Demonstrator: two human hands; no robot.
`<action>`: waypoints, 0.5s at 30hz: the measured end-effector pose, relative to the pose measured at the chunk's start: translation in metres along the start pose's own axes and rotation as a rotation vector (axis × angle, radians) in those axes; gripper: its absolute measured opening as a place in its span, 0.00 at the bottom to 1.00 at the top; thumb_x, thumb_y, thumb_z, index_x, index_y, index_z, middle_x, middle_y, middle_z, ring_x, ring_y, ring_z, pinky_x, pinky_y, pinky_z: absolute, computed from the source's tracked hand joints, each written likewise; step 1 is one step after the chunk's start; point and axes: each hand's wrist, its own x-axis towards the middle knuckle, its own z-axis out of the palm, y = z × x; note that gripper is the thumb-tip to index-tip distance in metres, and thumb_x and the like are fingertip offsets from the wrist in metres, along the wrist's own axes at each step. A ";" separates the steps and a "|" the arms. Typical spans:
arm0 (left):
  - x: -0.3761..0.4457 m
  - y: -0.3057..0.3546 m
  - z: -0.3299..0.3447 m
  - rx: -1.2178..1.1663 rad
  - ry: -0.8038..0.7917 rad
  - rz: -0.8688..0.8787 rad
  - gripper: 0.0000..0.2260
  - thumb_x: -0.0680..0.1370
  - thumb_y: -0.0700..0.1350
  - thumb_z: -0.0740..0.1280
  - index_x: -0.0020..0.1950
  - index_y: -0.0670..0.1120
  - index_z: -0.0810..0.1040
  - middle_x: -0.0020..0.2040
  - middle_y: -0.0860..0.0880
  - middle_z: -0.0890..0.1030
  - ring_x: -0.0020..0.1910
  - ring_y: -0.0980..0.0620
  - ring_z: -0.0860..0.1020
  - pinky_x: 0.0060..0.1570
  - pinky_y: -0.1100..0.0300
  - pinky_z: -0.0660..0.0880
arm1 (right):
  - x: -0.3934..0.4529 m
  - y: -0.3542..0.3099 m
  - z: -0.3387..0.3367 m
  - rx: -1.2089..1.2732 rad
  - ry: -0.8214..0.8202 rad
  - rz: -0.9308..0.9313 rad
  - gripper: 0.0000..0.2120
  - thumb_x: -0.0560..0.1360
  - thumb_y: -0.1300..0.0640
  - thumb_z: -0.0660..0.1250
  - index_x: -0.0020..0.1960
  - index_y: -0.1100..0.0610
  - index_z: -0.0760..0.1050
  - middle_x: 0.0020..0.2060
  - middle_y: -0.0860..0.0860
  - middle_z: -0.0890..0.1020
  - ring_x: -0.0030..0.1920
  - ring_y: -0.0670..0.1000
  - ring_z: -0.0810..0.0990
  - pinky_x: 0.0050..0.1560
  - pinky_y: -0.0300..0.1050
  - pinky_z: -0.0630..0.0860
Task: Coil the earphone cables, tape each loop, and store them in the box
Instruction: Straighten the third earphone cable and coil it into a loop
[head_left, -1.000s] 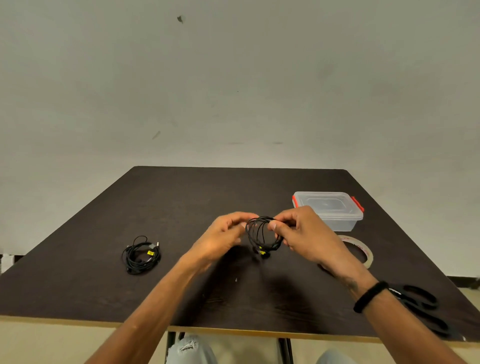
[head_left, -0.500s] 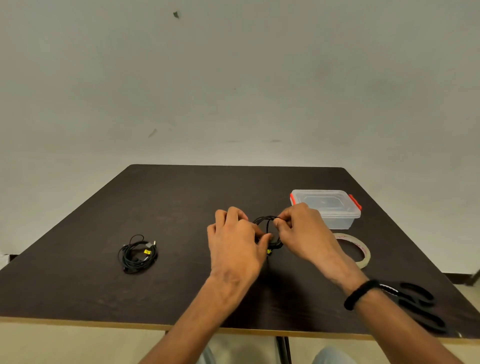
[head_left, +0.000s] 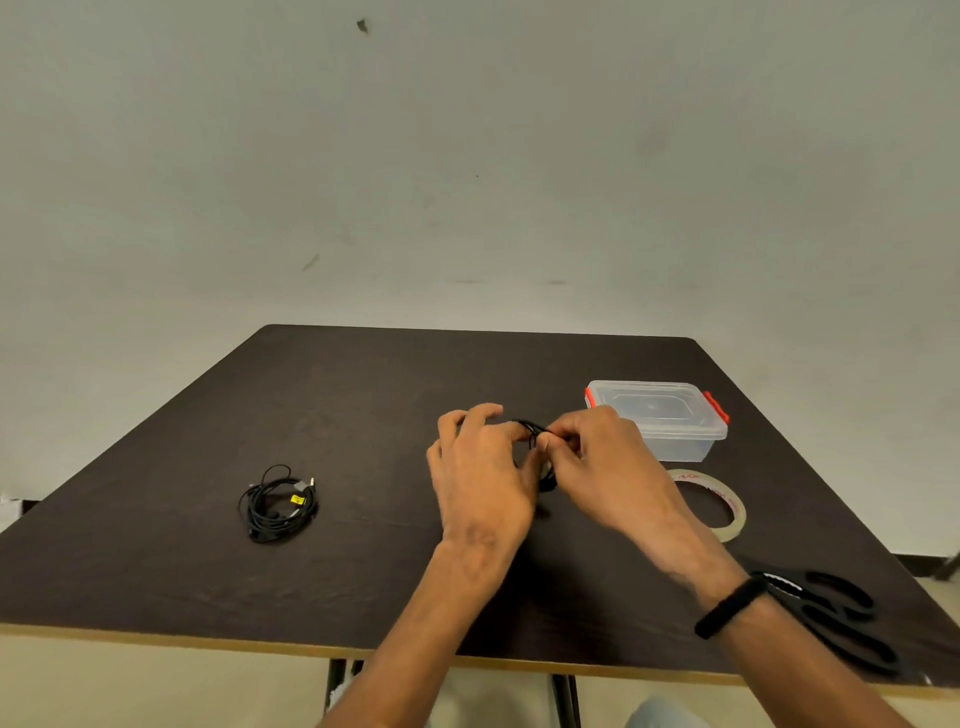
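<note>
Both the left hand and the right hand pinched the thin earphone coil, which looked light, limp and springy, best gripped across its bunched strands.

Two earphone cables: one coil at 9 o'clock, one in two hands. One box, one tape roll, one scissors, one table.

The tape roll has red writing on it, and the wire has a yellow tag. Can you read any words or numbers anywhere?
Tape roll: red print on its inner ring, too blurred to read.
Yellow tag on the earphone bundle lying at the left: too small to read.
Clear box, scissors, black wristband: no writing shows.
</note>
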 end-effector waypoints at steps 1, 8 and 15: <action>0.001 -0.003 0.002 -0.055 0.024 0.016 0.10 0.79 0.56 0.72 0.58 0.57 0.86 0.68 0.55 0.78 0.70 0.51 0.67 0.63 0.50 0.72 | 0.000 0.000 -0.002 0.016 -0.008 0.006 0.10 0.83 0.54 0.66 0.49 0.52 0.85 0.39 0.48 0.83 0.37 0.44 0.81 0.30 0.30 0.68; 0.007 -0.011 0.011 -0.144 0.198 0.108 0.08 0.76 0.52 0.77 0.53 0.53 0.87 0.57 0.56 0.81 0.62 0.53 0.72 0.54 0.54 0.75 | 0.001 0.000 -0.008 0.075 -0.029 -0.003 0.11 0.83 0.54 0.67 0.48 0.53 0.86 0.34 0.46 0.83 0.32 0.45 0.79 0.31 0.31 0.71; 0.010 -0.016 0.016 -0.263 0.191 0.098 0.07 0.74 0.54 0.77 0.51 0.55 0.87 0.55 0.59 0.79 0.59 0.57 0.69 0.52 0.51 0.78 | -0.001 0.002 -0.011 0.103 -0.039 0.010 0.11 0.83 0.53 0.67 0.47 0.52 0.87 0.33 0.45 0.81 0.31 0.40 0.77 0.31 0.31 0.70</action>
